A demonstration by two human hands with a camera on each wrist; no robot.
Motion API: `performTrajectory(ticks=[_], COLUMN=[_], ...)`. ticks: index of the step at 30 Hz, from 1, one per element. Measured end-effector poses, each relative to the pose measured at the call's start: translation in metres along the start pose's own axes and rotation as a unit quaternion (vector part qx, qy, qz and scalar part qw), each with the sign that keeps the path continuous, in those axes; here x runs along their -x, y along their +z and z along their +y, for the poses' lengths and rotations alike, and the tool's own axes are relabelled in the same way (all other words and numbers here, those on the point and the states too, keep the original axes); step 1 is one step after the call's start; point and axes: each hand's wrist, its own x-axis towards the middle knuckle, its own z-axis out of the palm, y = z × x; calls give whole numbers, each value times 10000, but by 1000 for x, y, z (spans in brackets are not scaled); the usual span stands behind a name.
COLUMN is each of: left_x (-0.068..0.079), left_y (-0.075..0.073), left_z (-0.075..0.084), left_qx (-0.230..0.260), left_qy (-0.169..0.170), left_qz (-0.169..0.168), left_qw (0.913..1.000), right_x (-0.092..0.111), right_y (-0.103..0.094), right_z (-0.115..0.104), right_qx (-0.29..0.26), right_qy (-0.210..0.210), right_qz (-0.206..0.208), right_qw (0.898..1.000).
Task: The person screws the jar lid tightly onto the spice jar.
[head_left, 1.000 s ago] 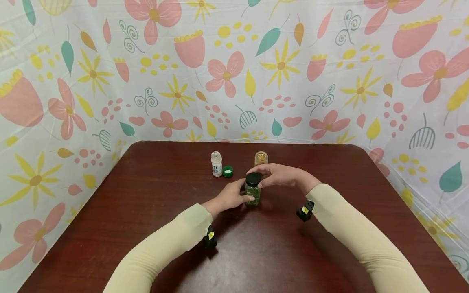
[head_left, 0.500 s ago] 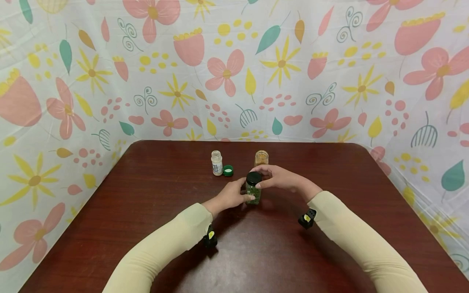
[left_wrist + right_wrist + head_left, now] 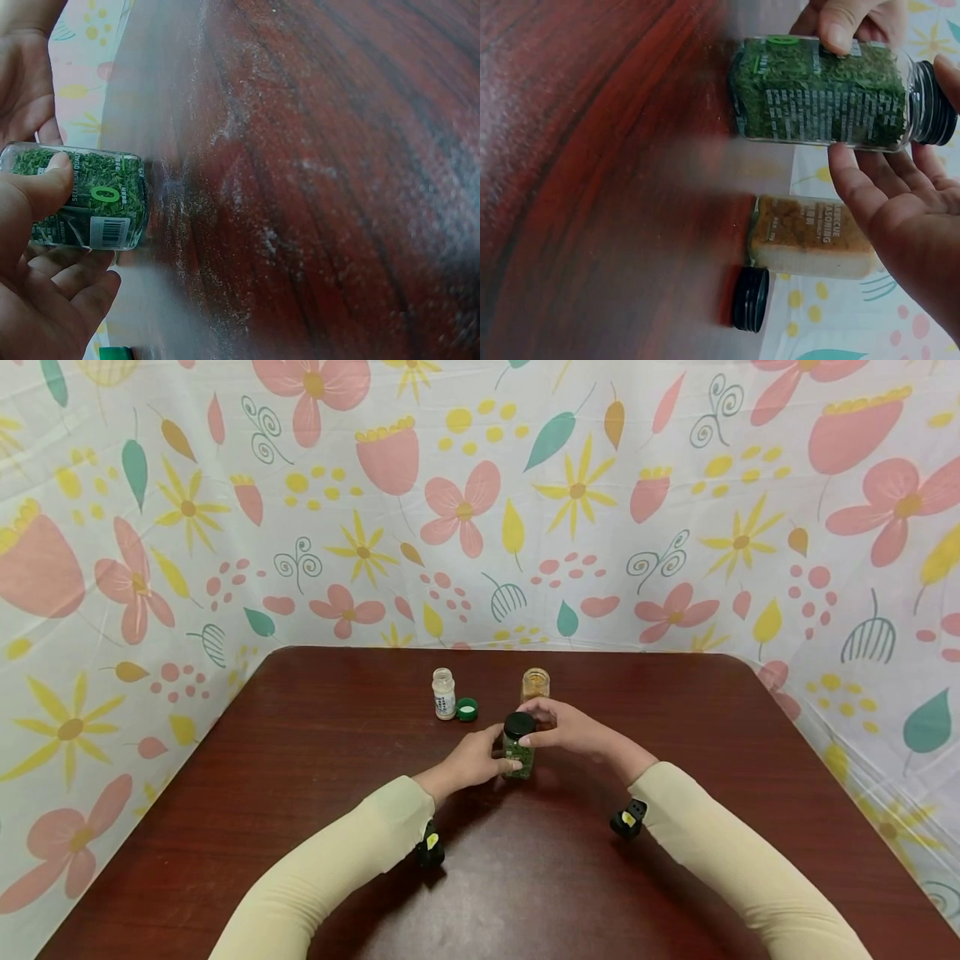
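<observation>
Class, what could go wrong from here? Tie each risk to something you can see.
The left hand grips the herb jar while the right hand is at its black lid; if that grip slips, the jar might turn or tip.
The uncapped orange seasoning jar stands just behind the right hand, so a knock could spill it.
The white bottle is also open, its green cap beside it, and might spill if bumped.

Both arms reach forward, the left arm [image 3: 330, 852] coming from lower left, the right arm [image 3: 738, 860] from lower right, and the two hands meet near the middle. The left hand [image 3: 471, 760] holds a grip, with its thumb [image 3: 49, 185] opposite to its fingers. The right hand [image 3: 572, 727] is placed a little higher, its fingers [image 3: 850, 180] softly curved.
</observation>
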Motion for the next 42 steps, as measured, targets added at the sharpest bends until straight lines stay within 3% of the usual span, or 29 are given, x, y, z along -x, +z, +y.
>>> performTrajectory(ticks=[31, 36, 42], left_x=[2, 2, 1], left_y=[0, 0, 0], left_z=[0, 0, 0], left_qx=[161, 119, 48], left_qy=[-41, -23, -33], left_qz=[36, 30, 28], left_qw=[9999, 9999, 10000], right_x=[6, 6, 5], right_y=[18, 15, 4], right_z=[0, 2, 2], right_qx=[51, -54, -227], right_qy=[-87, -108, 4], right_qz=[622, 468, -128], right_qw=[9980, 9988, 9997])
